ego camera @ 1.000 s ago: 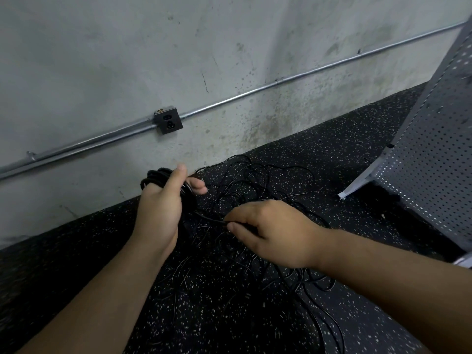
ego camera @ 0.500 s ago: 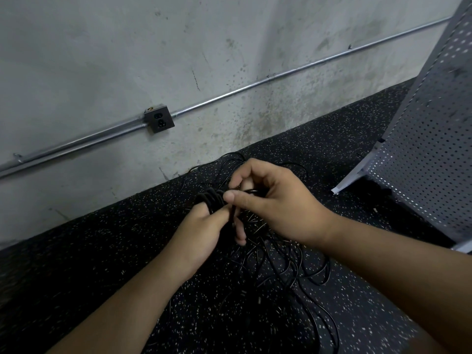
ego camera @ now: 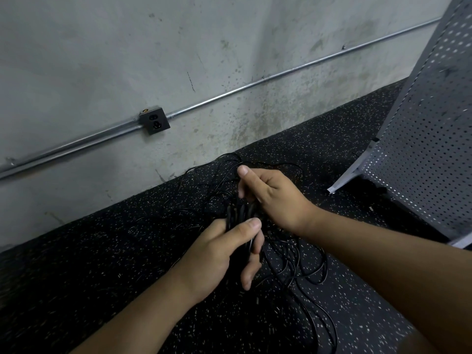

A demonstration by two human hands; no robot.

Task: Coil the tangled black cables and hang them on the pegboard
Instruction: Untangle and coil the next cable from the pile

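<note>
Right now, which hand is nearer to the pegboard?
The right hand. It grips the cable bundle from above, left of the pegboard; the left hand grips it lower, farther left.

Reaching forward with both bare forearms, angled toward each other. Gripping black cables (ego camera: pixel 239 212) in left hand (ego camera: pixel 217 251), thumb laid over the top, fingers curled beneath. Pinching the same cables just above with right hand (ego camera: pixel 273 198), thumb raised, fingers curled inward.

Cables (ego camera: pixel 293 256) on floor (ego camera: pixel 102 251), pegboard (ego camera: pixel 429 154) right.
</note>
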